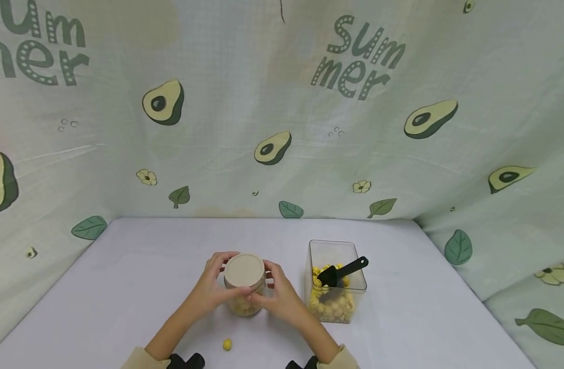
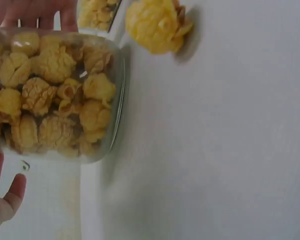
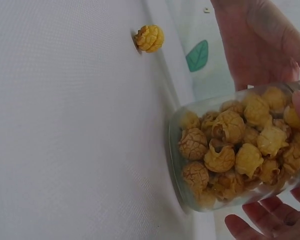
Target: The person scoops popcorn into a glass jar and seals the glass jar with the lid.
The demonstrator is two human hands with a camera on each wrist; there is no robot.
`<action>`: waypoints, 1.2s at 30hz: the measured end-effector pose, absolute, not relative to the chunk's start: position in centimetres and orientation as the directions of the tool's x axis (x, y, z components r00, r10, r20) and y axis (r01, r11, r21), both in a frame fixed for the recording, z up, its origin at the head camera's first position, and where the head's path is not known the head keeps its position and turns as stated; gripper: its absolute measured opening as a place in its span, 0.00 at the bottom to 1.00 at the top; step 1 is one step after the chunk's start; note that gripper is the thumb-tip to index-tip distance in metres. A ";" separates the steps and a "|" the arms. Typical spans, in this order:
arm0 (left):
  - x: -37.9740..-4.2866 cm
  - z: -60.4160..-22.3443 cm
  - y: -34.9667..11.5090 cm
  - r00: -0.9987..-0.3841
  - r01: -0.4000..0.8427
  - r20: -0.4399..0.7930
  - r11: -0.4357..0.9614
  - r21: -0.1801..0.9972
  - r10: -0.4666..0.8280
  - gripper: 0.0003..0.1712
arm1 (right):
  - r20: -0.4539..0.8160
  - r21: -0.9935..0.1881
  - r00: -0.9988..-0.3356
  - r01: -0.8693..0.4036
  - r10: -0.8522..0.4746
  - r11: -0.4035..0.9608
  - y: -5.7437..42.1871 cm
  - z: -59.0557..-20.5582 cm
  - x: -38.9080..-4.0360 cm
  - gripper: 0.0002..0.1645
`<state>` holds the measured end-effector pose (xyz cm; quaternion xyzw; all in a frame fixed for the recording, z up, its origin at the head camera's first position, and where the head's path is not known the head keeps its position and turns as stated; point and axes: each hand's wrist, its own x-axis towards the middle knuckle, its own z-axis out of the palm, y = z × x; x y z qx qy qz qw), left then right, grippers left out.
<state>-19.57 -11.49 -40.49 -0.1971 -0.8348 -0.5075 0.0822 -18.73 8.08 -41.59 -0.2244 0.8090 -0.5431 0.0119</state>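
A clear glass jar (image 1: pixel 245 307) of caramel popcorn stands upright on the table, topped by a round pale lid (image 1: pixel 245 270). From the left, my left hand (image 1: pixel 213 289) holds the jar's top, its thumb across the near side and its fingers curled round behind. My right hand (image 1: pixel 281 294) holds it likewise from the right, and the two thumbs meet at the front of the lid. Popcorn fills much of the jar (image 2: pixel 55 95) in the left wrist view. One loose piece of popcorn (image 1: pixel 227 344) lies in front of the jar.
Right of the jar is a clear rectangular container (image 1: pixel 351 290) partly filled with popcorn. A black scoop (image 1: pixel 330 275) rests in it, its handle sticking out over the right rim. Behind the white table (image 1: pixel 139 266) hangs a printed cloth (image 1: pixel 217 169).
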 end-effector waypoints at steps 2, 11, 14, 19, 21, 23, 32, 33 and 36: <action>-20.1 -40.5 -12.0 -0.888 0.445 0.339 0.387 0.808 0.312 0.40 | 0.235 -0.879 -0.893 -0.364 -0.384 0.308 8.2 -41.6 -18.8 0.46; -22.0 -40.7 -13.8 -0.791 0.500 0.300 0.282 0.819 0.533 0.40 | 0.184 -0.895 -0.896 -0.322 -0.403 0.309 8.3 -41.6 -18.9 0.48; -22.2 -40.7 -13.9 -0.783 0.494 0.289 0.267 0.828 0.551 0.40 | 0.167 -0.899 -0.902 -0.304 -0.398 0.314 8.2 -41.5 -18.8 0.48; -21.6 -40.4 -13.6 -0.798 0.491 0.296 0.281 0.825 0.525 0.41 | 0.156 -0.899 -0.899 -0.301 -0.409 0.318 8.4 -41.3 -18.8 0.48; -21.0 -40.2 -13.3 -0.798 0.508 0.316 0.292 0.810 0.513 0.42 | 0.149 -0.897 -0.899 -0.299 -0.412 0.327 8.5 -41.0 -18.6 0.50; -20.5 -39.8 -13.2 -0.785 0.554 0.365 0.304 0.775 0.501 0.41 | 0.156 -0.886 -0.898 -0.311 -0.411 0.343 8.6 -40.6 -18.3 0.51; -17.8 -36.7 -13.5 -0.785 0.619 0.468 0.510 0.596 0.406 0.29 | 0.249 -0.822 -0.835 -0.451 -0.491 0.349 12.7 -35.1 -15.4 0.35; -17.6 -36.3 -13.7 -0.792 0.610 0.456 0.547 0.573 0.406 0.28 | 0.276 -0.800 -0.822 -0.484 -0.499 0.355 13.6 -34.5 -15.2 0.33; -16.9 -35.3 -14.3 -0.811 0.582 0.414 0.643 0.498 0.414 0.27 | 0.353 -0.685 -0.785 -0.588 -0.509 0.431 16.3 -33.3 -14.4 0.29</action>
